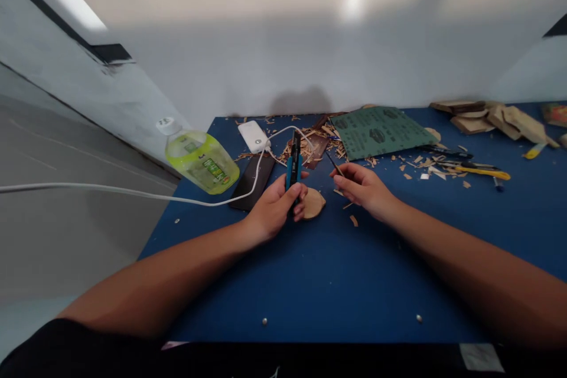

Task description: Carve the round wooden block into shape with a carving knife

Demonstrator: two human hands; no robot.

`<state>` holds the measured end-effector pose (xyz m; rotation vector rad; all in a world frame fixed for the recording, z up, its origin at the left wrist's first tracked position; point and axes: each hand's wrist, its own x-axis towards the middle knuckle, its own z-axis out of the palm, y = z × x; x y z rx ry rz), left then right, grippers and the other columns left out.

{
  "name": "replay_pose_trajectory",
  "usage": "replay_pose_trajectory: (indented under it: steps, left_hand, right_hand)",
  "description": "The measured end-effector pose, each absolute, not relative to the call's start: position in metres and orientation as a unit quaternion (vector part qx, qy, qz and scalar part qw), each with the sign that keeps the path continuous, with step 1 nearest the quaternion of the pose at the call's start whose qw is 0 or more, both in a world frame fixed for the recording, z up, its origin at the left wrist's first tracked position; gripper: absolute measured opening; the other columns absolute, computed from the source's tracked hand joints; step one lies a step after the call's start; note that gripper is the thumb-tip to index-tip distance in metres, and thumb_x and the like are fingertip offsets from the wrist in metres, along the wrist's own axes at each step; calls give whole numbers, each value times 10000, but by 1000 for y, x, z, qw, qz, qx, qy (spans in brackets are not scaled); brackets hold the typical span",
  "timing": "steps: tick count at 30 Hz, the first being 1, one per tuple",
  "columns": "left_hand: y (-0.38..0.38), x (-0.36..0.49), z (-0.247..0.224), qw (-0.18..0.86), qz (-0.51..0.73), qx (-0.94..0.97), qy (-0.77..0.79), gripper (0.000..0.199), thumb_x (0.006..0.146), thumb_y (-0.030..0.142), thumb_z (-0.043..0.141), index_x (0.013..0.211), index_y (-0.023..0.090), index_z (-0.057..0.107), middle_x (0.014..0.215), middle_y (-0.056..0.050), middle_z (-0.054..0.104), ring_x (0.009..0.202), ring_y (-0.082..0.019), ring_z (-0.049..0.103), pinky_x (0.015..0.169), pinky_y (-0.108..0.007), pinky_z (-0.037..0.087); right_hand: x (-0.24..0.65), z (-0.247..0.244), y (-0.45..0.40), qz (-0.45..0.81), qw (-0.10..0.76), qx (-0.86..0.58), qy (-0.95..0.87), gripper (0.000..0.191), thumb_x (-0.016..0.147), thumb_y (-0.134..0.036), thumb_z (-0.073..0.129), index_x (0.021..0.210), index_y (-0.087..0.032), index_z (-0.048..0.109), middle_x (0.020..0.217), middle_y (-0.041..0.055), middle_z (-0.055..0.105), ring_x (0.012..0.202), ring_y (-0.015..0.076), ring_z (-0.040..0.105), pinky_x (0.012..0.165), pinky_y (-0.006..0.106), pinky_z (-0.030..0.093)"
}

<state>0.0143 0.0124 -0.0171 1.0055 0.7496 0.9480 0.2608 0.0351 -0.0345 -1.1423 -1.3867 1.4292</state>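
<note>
My left hand (277, 208) is shut around a black and blue tool (293, 160), which stands nearly upright, its top pointing away from me. Just right of those fingers lies a rounded, flat piece of light wood (314, 203). Whether my fingers touch it, I cannot tell. My right hand (359, 184) pinches a thin dark stick or pointed tool (335, 162) between thumb and fingers, its tip angled up and left. Both hands hover over the blue tabletop (310, 283).
Behind my hands lie wood shavings (305, 144), a green sheet of sandpaper (378, 132), a white power bank (253, 136) and a black phone (251, 182). A white cable (133, 192) crosses to the left. A yellow-green plastic bottle (201, 161) lies on the left; wood offcuts (487, 120) and a yellow-handled knife (481, 173) lie right.
</note>
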Motion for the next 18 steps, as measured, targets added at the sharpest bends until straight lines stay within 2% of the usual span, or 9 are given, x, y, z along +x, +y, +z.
replay_pose_trajectory:
  steps: [2,5,8,10,13,16,18]
  left_hand:
    - [10,13,-13,724,394,454,338,413,997,449,731,1271,186,570,800,54,527,532,-56,442,461,-182,412]
    - [6,9,-8,745,342,454,350,367,1027,495,675,1209,188,589,758,62,500,493,-48,398,427,-162,374]
    - [4,7,-8,754,312,456,354,385,1034,554,636,1149,187,607,693,73,494,437,-46,369,383,-152,347]
    - [4,5,-10,757,297,462,354,418,1031,594,615,1083,180,618,631,80,490,385,-47,342,347,-155,327]
    - [6,4,-12,752,285,477,355,473,1034,642,569,987,174,615,552,80,491,334,-58,327,316,-170,324]
    - [7,3,-13,740,285,508,336,464,1062,628,522,1140,181,619,541,77,526,328,-76,372,342,-182,364]
    - [7,3,-13,736,289,526,313,442,1070,578,549,1279,191,592,594,61,577,387,-93,479,418,-199,451]
  right_hand:
    - [262,-35,36,547,406,-442,-584,388,958,-556,709,1152,-221,707,799,-16,601,604,108,475,525,250,391]
    - [264,-33,35,477,423,-430,-640,388,1037,-535,606,1256,-231,706,898,21,644,730,146,569,641,287,478]
    - [266,-33,35,397,448,-417,-684,338,1063,-481,584,1276,-238,683,1006,51,699,823,174,629,728,319,517]
    - [268,-33,36,354,451,-413,-708,299,1070,-449,582,1270,-247,675,1020,50,716,825,178,642,738,324,522]
    - [271,-32,35,294,442,-416,-738,263,1077,-415,582,1260,-253,679,942,25,708,729,156,610,671,304,494]
    - [273,-28,33,243,436,-407,-764,231,1081,-386,582,1223,-249,701,892,9,699,687,139,588,644,289,474]
    - [274,-25,32,222,432,-398,-779,226,1086,-368,575,1217,-242,709,905,11,713,704,137,605,659,284,482]
